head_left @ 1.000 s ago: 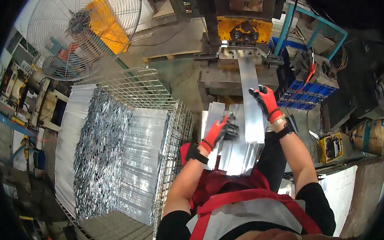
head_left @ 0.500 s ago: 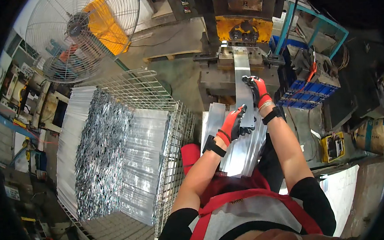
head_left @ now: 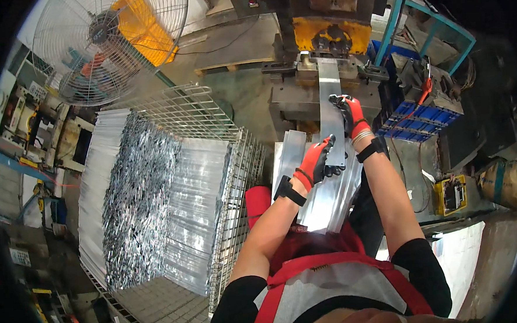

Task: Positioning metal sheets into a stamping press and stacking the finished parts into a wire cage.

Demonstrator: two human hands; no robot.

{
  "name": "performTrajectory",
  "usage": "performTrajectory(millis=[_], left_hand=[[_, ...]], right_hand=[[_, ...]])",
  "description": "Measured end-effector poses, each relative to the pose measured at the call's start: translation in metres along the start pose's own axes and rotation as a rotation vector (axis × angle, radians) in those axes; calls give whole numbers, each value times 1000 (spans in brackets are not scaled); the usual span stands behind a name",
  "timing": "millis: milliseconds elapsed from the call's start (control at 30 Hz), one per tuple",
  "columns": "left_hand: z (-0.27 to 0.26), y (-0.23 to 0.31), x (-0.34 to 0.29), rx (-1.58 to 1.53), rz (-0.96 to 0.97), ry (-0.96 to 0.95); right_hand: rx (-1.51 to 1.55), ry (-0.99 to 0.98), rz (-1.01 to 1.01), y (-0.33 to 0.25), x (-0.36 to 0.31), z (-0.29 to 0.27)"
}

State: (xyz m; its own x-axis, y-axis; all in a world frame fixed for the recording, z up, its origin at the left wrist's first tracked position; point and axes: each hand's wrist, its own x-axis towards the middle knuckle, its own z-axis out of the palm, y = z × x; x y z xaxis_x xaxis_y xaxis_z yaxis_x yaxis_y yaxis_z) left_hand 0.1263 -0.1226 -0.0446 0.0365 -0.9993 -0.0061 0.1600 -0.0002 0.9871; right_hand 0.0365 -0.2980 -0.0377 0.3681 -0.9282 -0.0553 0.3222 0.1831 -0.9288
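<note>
A long flat metal strip (head_left: 331, 108) runs away from me, its far end resting on the die block of a press (head_left: 331, 36). In a red and black glove, my left hand (head_left: 318, 161) grips the strip's near end, thumb on top and fingers underneath. Farther along, my gloved right hand (head_left: 351, 114) is closed on the strip's right edge. Below both hands, a stack of similar metal strips (head_left: 325, 207) lies in front of my body. The fingers under the strip are partly hidden.
Left of me stands a wire mesh cage (head_left: 236, 180) packed with metal strips, with a large fan (head_left: 109, 46) behind it. Blue crates (head_left: 411, 121) holding metal parts stand right of the press. A yellow bin (head_left: 450, 195) sits farther right.
The view has shifted slightly. Both hands keep hold of the strip, and its far end still lies at the die. Little else differs.
</note>
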Motion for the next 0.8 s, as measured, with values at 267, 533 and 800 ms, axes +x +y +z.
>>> performTrajectory(millis=[267, 533, 800], left_hand=[[8, 1, 15, -558, -371, 33], [16, 15, -40, -504, -433, -124], [8, -22, -137, -451, -246, -163]], right_hand=[[122, -70, -84, 6, 6, -5], [-527, -271, -482, 6, -41, -38], [486, -158, 369, 61, -172, -31]])
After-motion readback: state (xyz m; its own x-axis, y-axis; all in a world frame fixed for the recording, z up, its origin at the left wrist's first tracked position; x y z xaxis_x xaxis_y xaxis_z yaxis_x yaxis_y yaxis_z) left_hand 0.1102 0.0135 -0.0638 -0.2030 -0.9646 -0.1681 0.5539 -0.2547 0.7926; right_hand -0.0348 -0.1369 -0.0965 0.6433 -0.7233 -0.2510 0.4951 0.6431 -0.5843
